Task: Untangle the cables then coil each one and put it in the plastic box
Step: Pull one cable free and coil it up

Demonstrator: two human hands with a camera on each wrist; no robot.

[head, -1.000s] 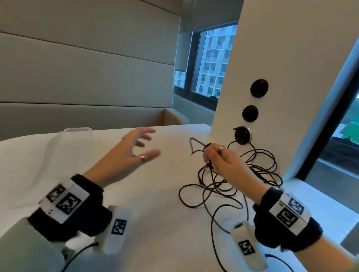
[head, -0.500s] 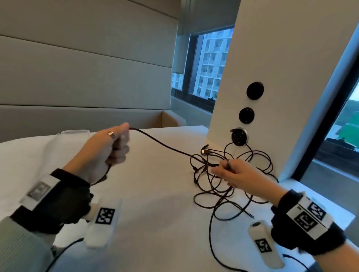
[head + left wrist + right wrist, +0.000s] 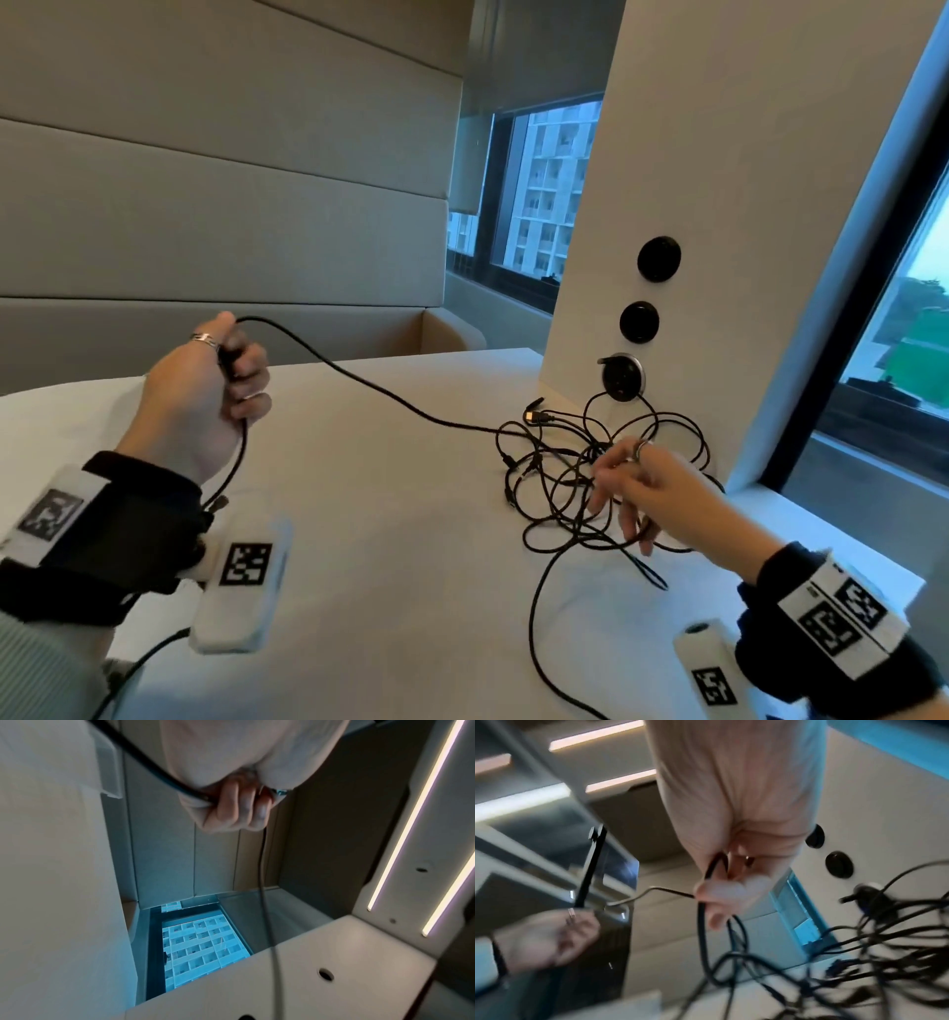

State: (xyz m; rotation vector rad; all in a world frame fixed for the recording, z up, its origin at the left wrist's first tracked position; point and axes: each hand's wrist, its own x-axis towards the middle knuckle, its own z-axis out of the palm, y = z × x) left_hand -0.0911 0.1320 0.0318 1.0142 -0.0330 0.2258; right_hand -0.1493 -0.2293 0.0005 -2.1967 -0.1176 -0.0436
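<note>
Two hands worked: the left hand point(image 3: 205, 390) gripped one limp, light cable point(image 3: 390, 398); the right hand point(image 3: 652, 493) pinched strands in the tangle point(image 3: 575, 478) (best held near plugs).

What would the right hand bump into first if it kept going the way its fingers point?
Probably the tangle of black cables: the right hand already pinches a strand at its edge. Depth is unclear.

Dim, cool daylight enters from the windows point(image 3: 534, 190); ceiling light strips point(image 3: 411, 817) glare; the right wrist view is motion-blurred, and wide-angle distortion bends edges
</note>
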